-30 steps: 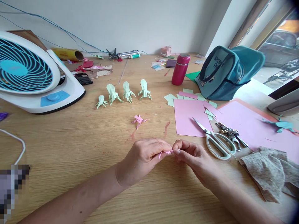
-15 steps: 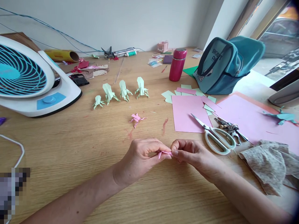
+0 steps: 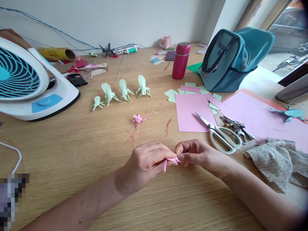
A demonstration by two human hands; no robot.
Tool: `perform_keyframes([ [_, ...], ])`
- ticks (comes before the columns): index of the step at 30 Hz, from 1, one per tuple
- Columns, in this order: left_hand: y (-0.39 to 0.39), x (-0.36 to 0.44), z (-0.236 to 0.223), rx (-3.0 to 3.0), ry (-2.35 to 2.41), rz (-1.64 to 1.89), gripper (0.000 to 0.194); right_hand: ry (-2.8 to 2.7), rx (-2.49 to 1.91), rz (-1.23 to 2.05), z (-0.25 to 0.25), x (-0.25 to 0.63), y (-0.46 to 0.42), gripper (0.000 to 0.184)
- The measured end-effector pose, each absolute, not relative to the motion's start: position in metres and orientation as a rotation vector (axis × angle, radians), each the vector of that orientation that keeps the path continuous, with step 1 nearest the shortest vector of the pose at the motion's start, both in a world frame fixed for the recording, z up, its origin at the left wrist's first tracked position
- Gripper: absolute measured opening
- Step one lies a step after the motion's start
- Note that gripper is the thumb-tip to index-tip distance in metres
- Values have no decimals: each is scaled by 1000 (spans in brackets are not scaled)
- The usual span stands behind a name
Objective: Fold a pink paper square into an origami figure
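My left hand and my right hand meet over the wooden table, fingertips pinched together on a small folded pink paper piece. A thin pink point of it hangs down between the hands. A finished pink origami figure lies on the table a little beyond my hands. Farther back stands a row of several pale green origami figures.
White-handled scissors and a bunch of keys lie on pink paper sheets at right, beside a patterned cloth. A teal bag, a magenta flask and a white-and-blue fan stand farther back.
Both hands stay pinched on the pink paper, working it slightly; its point now hangs lower. The view has tilted up a little, so things on the table sit higher in the picture.
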State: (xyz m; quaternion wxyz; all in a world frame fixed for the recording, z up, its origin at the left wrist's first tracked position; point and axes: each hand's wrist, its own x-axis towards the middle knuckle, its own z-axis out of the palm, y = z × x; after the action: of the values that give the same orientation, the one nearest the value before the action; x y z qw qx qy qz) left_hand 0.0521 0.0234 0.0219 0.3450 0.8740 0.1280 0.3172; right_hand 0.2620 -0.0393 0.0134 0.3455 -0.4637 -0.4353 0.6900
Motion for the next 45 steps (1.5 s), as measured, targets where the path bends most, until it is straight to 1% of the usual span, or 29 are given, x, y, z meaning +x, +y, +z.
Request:
perform_keyframes([
  [5, 23, 52, 22, 2258, 308, 813, 13, -1108, -1200, 1833, 13, 265, -37, 36],
  [16, 24, 54, 24, 2214, 303, 777, 10, -1131, -1103, 1873, 13, 267, -34, 31],
  [21, 23, 54, 25, 2253, 306, 754, 11, -1179, -1174, 1825, 10, 266, -35, 32],
  [27, 22, 52, 20, 2364, 305, 739, 15, -1253, -1230, 1793, 8, 266, -35, 30],
  [34, 22, 53, 17, 2371, 249, 797, 12, -1294, -1226, 1823, 9, 270, -35, 32],
  [41, 23, 54, 15, 2405, 225, 851, 10, -1328, -1265, 1763, 8, 268, -38, 23],
  [45, 23, 54, 15, 2433, 235, 845, 11, -1371, -1314, 1712, 12, 266, -40, 21],
])
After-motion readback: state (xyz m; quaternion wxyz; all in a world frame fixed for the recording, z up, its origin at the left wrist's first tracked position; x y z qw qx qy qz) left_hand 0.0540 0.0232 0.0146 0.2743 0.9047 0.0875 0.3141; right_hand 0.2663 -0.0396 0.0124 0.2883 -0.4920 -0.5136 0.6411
